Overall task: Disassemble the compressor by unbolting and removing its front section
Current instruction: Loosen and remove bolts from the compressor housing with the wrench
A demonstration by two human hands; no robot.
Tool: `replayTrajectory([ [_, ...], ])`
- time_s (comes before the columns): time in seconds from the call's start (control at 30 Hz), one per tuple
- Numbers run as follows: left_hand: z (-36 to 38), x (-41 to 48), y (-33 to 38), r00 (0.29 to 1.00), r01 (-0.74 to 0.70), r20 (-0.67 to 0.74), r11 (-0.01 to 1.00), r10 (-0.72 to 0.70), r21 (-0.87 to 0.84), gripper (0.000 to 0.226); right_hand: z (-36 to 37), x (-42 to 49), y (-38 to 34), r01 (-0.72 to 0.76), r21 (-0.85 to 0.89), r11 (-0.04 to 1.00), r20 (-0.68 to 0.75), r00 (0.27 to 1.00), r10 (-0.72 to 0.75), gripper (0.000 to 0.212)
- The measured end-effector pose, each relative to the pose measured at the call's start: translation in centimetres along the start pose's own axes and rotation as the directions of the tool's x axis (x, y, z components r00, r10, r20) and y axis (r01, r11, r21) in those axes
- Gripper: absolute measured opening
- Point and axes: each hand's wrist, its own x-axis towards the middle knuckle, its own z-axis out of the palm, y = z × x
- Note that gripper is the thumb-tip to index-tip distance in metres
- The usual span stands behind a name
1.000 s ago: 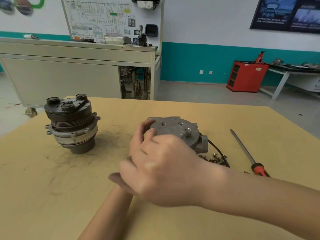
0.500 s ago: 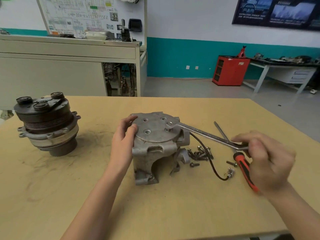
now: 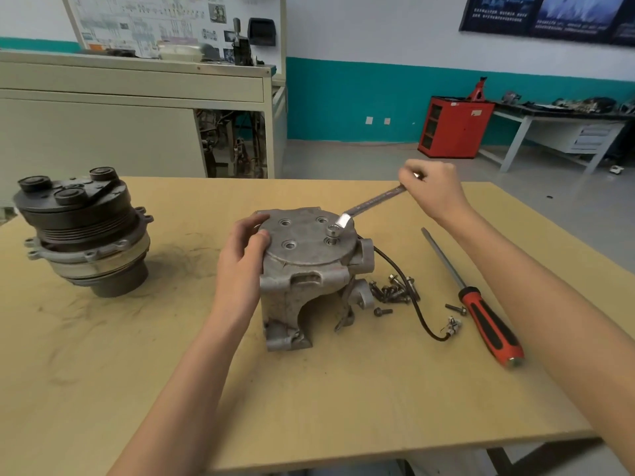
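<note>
Centrally on the worktop (image 3: 309,424) stands the grey compressor body (image 3: 302,280), its round flat face turned up. The left hand (image 3: 242,259) grips its left edge, fingers (image 3: 252,223) curled over the rim of the face. One bolt (image 3: 332,231) stands in the right near hole of that face, with the ring end of a wrench (image 3: 372,202) seated on it. The right hand (image 3: 431,188) is clenched round the far end of the wrench, above and to the far right of the body.

Just right of the body lie loose bolts (image 3: 391,292), a black cable (image 3: 414,305) and, further right, a red-handled screwdriver (image 3: 481,305). Well apart at the left stands the dark pulley section (image 3: 82,235), upright.

Half a second ago the wrench handle pointed right and near, the right hand low over the screwdriver; it has since swung toward the far side.
</note>
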Motion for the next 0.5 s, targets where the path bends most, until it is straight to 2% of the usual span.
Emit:
replayTrajectory([
  [0.1,0.0,0.0,0.0,1.000,0.002,-0.002,1.000,-0.002,-0.003,0.037,2.4,3.2,-1.6,-0.041,-0.020,0.999,0.150,0.988,0.043,0.025],
  [0.17,0.0,0.1,-0.1,1.000,-0.005,-0.007,1.000,0.005,-0.005,0.032,3.9,4.9,-3.3,-0.018,-0.066,0.998,0.243,0.969,0.034,0.025],
  [0.37,-0.2,0.1,-0.3,1.000,-0.015,-0.009,1.000,0.015,0.009,0.028,8.2,7.5,-10.1,0.226,-0.232,0.946,0.408,0.906,-0.117,0.025],
  [0.5,-0.2,0.1,-0.3,1.000,-0.020,-0.015,1.000,0.020,0.015,0.034,10.2,6.7,-15.6,0.469,-0.319,0.823,0.470,0.833,-0.292,0.035],
])
